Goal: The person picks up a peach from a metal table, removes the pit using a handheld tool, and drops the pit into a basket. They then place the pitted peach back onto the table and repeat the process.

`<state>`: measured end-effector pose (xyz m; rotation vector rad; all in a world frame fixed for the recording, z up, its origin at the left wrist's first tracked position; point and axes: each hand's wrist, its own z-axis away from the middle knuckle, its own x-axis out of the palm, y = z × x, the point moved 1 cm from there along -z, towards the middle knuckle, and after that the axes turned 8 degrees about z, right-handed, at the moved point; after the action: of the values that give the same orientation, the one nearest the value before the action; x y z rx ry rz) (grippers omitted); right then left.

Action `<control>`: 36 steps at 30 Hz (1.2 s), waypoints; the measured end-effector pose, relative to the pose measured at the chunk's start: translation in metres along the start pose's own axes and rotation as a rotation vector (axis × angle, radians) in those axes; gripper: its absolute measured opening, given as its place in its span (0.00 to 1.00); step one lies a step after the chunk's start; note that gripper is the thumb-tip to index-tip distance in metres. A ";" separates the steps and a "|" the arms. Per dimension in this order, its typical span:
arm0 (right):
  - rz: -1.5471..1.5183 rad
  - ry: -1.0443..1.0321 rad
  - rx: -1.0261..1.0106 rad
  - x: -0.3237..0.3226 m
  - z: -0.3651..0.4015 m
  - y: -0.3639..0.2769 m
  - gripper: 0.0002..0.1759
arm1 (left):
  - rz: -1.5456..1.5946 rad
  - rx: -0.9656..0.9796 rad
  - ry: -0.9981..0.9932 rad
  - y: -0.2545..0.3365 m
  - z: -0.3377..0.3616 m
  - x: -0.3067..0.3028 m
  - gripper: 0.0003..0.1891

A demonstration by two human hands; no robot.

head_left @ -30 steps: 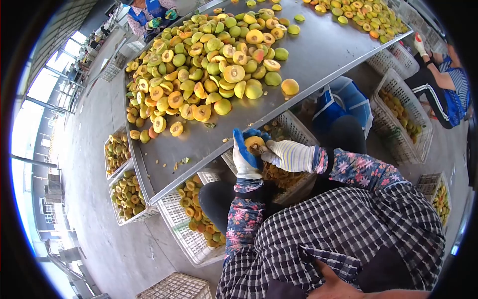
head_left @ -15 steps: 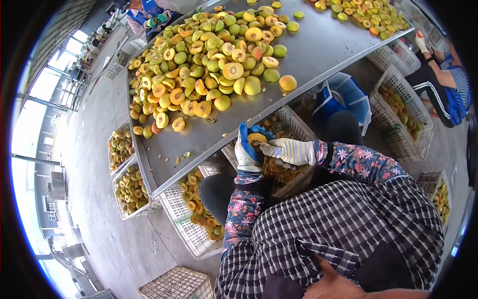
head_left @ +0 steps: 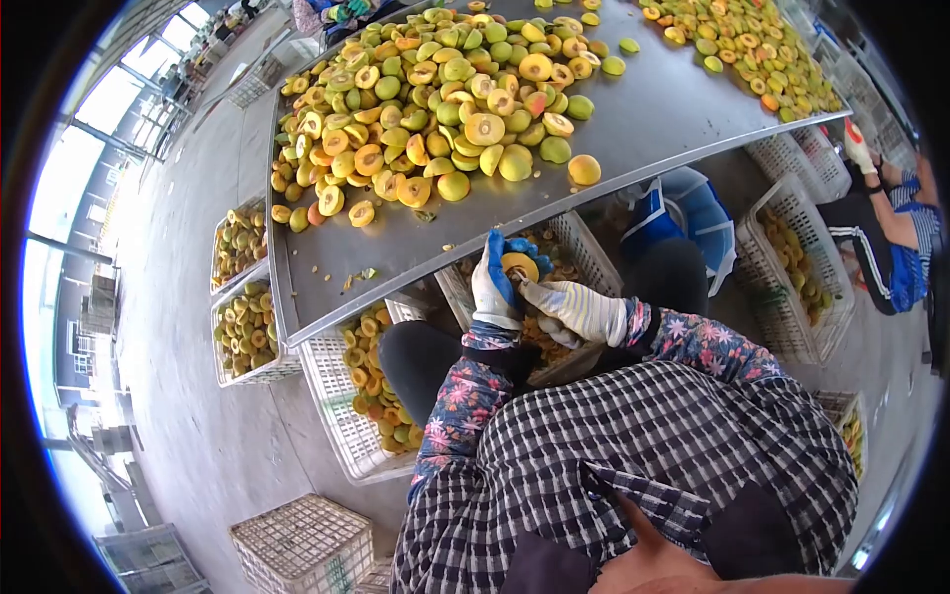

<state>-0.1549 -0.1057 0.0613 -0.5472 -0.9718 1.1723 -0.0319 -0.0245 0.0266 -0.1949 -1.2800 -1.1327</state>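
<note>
Fruit half (head_left: 519, 265): round, orange-yellow cut face toward camera, dark centre. Sits in left hand (head_left: 498, 282), blue-and-white glove, fingers curled around it, partly closed. Right hand (head_left: 579, 312), striped glove, mostly closed, thumb and finger at fruit's centre; can't tell if it grips anything else.

Location: just off near edge of metal table (head_left: 683, 119), above crate (head_left: 594, 252) with fruit bits, between the knees. Left fingertips right by table edge, contact unclear. Raised lip along that edge. Big pile of fruit halves (head_left: 435, 109) further back, grey metal between it and second pile (head_left: 747, 49). Blue bucket (head_left: 705, 233) beyond right knee, filled crate (head_left: 332, 426) beside left knee.

Hard to see: fruit underside hidden by glove, right fingertips blurred into dark centre, crate below partly blocked by hands, people at top left and right cut off
</note>
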 end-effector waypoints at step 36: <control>0.298 0.168 -0.336 -0.043 0.020 -0.007 0.21 | -1.558 0.598 0.233 0.207 0.040 -0.042 0.21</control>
<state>-0.1715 -0.1506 0.0615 -1.0725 -0.9687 1.2078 0.1020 0.1268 0.0992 1.5802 -1.4179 -1.8234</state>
